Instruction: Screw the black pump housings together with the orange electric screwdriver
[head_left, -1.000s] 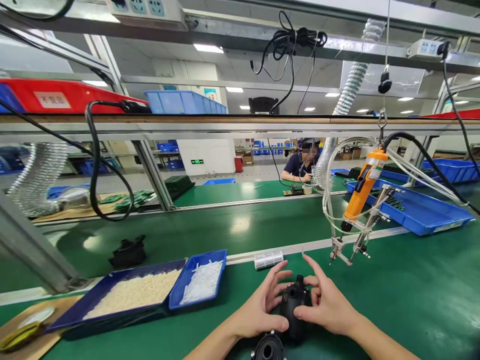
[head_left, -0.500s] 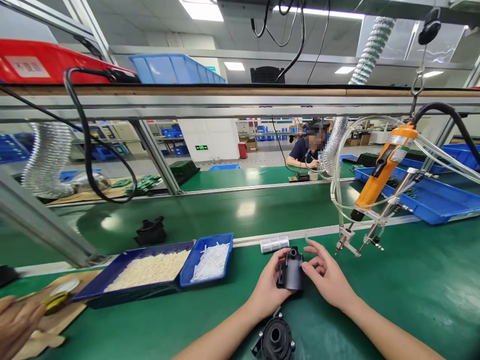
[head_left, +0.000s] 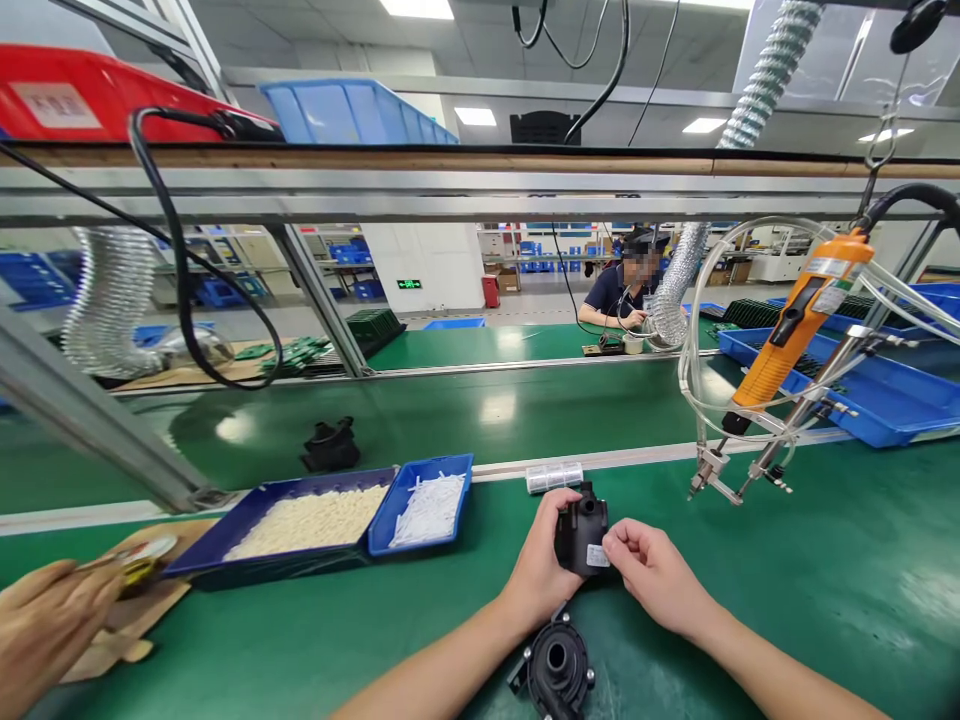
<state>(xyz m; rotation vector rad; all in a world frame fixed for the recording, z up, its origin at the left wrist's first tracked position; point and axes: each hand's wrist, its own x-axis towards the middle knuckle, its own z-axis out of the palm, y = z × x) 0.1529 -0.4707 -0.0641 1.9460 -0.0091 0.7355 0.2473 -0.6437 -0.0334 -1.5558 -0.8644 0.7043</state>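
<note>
My left hand (head_left: 541,560) is wrapped round a black pump (head_left: 582,525) with a short spout on top, holding it upright just above the green bench. A small white label (head_left: 598,556) shows low on its front. My right hand (head_left: 654,572) is closed in a pinch at the label's right edge, its thumb and forefinger against the pump's side. A second black pump (head_left: 559,662) with a round ribbed face and a central port lies below my wrists. Behind the held pump lies a shiny whitish roll (head_left: 554,477).
Left are a dark blue tray (head_left: 202,556) of cream pieces and a blue tray (head_left: 375,540) of white strips. Another person's hand (head_left: 56,625) is at far left, by cardboard. An orange electric screwdriver (head_left: 795,325) hangs right. A black part (head_left: 331,445) lies behind the trays.
My right hand has lowered and its spread fingers have closed into a pinch. A white label now shows on the pump's front. The other person's hand reaches further in.
</note>
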